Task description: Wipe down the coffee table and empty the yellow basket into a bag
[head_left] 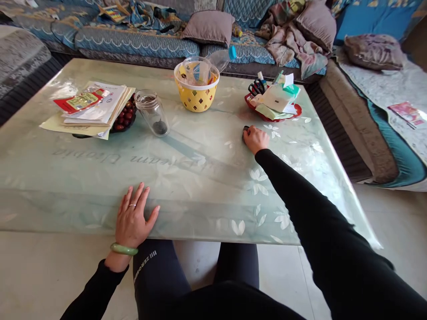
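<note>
My left hand (131,218) lies flat on the near edge of the table, its fingers spread and nothing under them that I can see. Farther off to the right, my right hand (256,139) is closed around a small black object (245,129) on the tabletop; most of it is hidden by the fingers. Just beyond that hand is a red tray (296,111) heaped with papers, a green-and-white packet and black-handled scissors (257,87). A clear lidless jar (151,113) with something dark at its bottom stands tilted in view, left of centre.
The table (187,191) has a glossy, leaf-patterned cover. A yellow basket (196,98) with clear plastic containers and a bottle (220,59) stands at the back. Papers (96,106) with a red packet rest over a dark bowl of reddish-brown fruit (126,116). Sofas surround the table.
</note>
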